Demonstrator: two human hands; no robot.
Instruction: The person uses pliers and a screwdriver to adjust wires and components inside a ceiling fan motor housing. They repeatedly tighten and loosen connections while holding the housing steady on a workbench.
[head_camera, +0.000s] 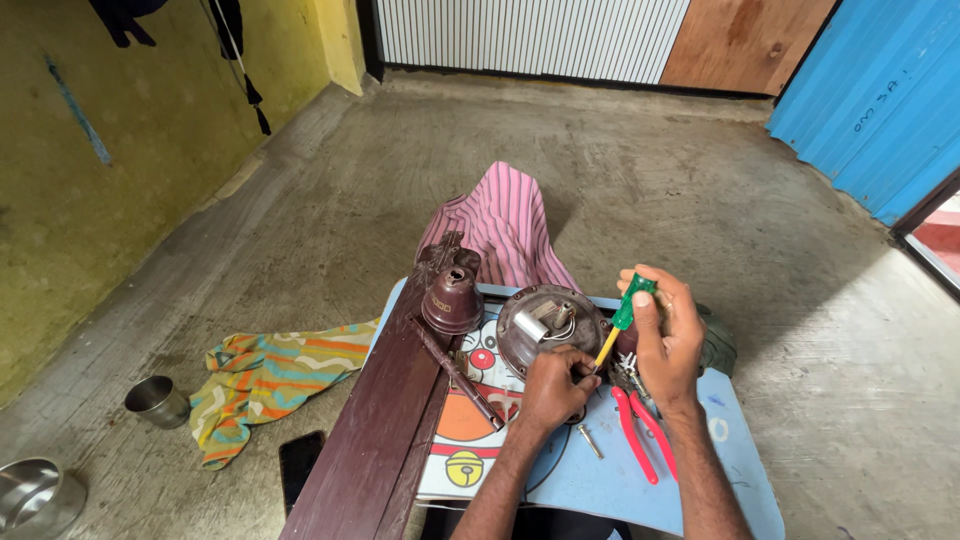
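Brown metal motor housing (552, 325) is lying near the table's (600, 490) far edge, just beyond the left hand (552, 390), which is pinching its near rim. The right hand (668, 340) is gripping a green-handled screwdriver (622, 322), its shaft slanting down-left toward the left fingers.

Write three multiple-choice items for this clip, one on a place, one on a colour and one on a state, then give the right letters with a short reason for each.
1. Where do the red-handled pliers lie?
A. on the blue table top, by the right hand
B. on the striped cloth
C. inside the steel cup

2. What colour is the screwdriver handle?
A. red
B. green
C. black

3. How is the screwdriver held?
A. lying loose on the floor
B. gripped in the right hand, tip down toward the left hand
C. gripped in the left hand alone

Answers:
1 A, the pliers rest on the table just below the right wrist.
2 B, the handle shows green above the fingers.
3 B, the right hand is closed round the handle and the shaft slants down to the left hand.
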